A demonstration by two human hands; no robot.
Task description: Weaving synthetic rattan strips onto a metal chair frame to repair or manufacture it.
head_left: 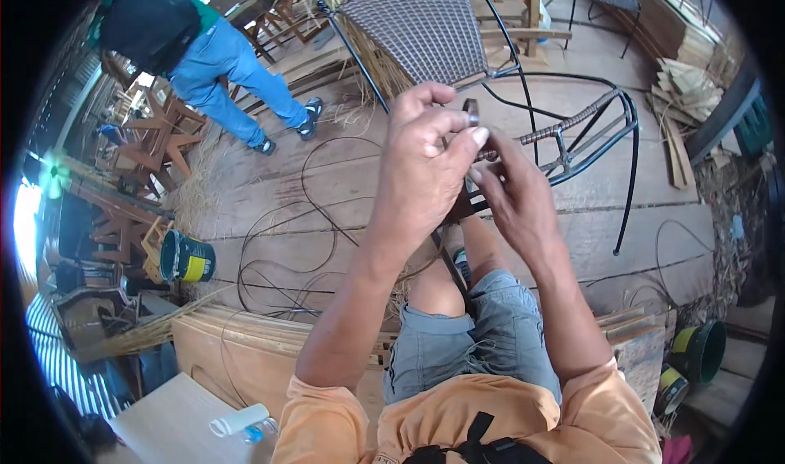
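In front of me stands a dark metal chair frame (630,116) with a grey-brown woven panel (417,26) at its far end. One bar of the frame is wrapped with brown strip (590,114), and that bar runs in under my fingers. My left hand (425,157) is closed in a pinch over the bar's near end. A short dark loop of strip (471,112) stands up at its fingertips. Close beside it, my right hand (523,198) has its fingers curled round the same end of the bar. Where the fingers meet, the exact grip is partly hidden.
Long strands of strip (307,182) lie looped on the plank floor at left. A person (233,71) in blue jeans stands at the far left. Dark buckets (186,255) stand at both sides. Stacked boards (245,341) lie near my legs; wooden chair parts (168,141) are piled at left.
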